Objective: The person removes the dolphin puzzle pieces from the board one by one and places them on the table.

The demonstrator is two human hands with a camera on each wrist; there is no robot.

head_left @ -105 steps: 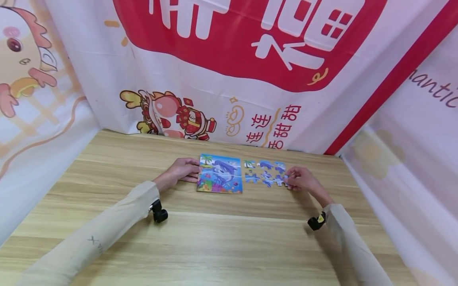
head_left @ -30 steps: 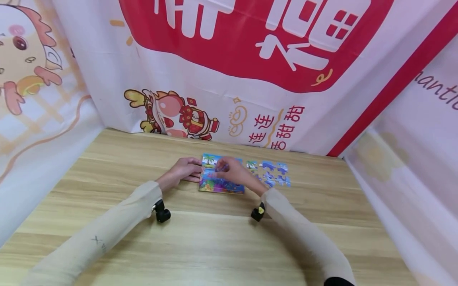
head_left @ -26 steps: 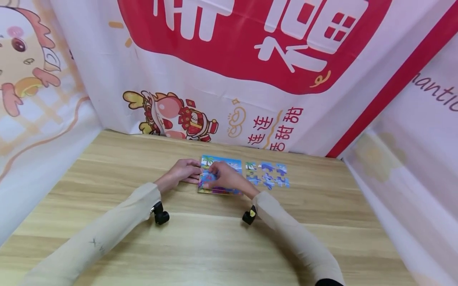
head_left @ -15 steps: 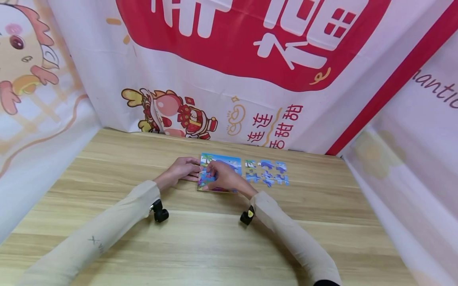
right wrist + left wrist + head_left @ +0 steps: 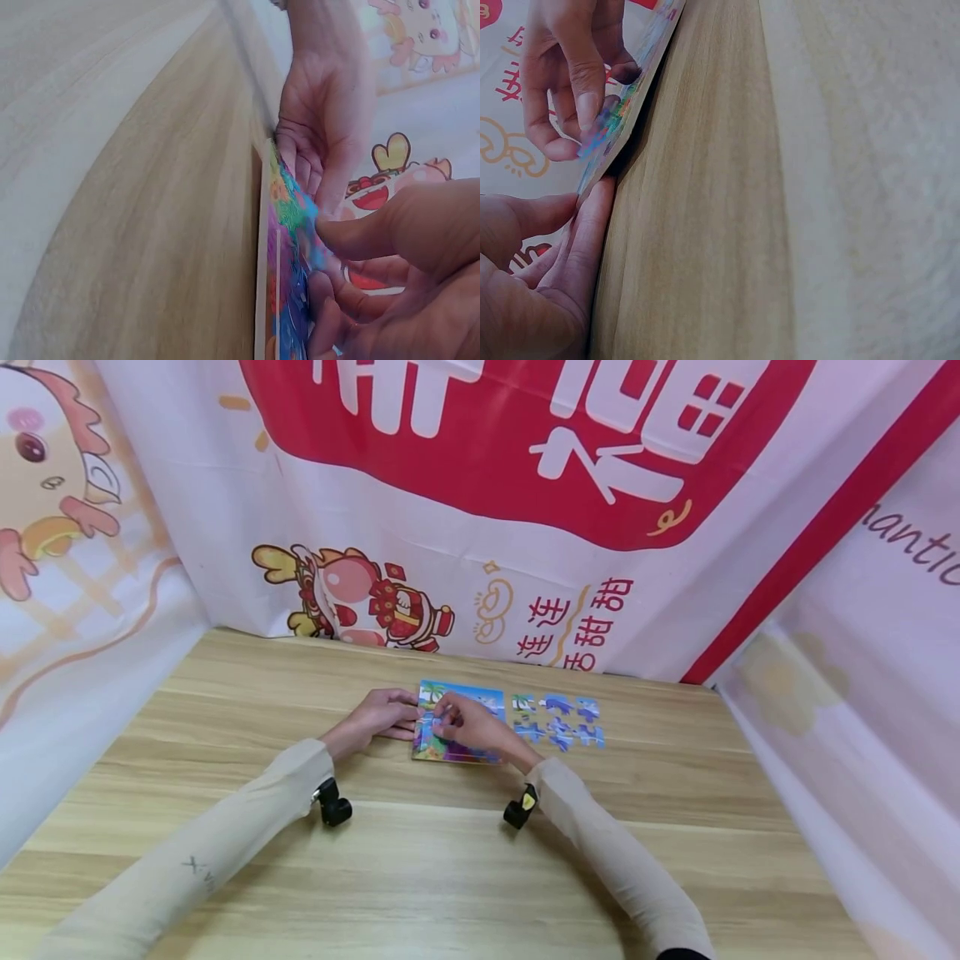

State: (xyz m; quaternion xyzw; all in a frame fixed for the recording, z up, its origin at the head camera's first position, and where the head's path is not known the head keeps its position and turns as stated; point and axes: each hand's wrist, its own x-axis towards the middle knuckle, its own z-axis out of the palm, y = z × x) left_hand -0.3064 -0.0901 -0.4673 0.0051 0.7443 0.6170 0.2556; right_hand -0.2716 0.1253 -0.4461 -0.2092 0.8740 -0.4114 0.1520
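A square dolphin picture puzzle point(image 5: 457, 755) lies on the wooden table. My left hand point(image 5: 381, 714) pinches its left edge, thumb on top and fingers low at the side, as the left wrist view shows. Over the left half of the picture, my right hand point(image 5: 480, 729) pinches a small blue puzzle piece point(image 5: 592, 142) between thumb and fingertips. In the right wrist view the piece point(image 5: 311, 216) is close over the colourful picture, partly covered by the thumb. The right hand hides much of the puzzle's middle from the head view.
Several loose puzzle pieces point(image 5: 558, 732) lie in two rows just right of the puzzle. A printed white and red cloth point(image 5: 465, 535) hangs behind the table point(image 5: 420, 860), with more cloth at both sides.
My right hand has moved left from the loose pieces to over the puzzle. In the last half second its thumb has drawn up from the lower left corner. The left hand stays in place.
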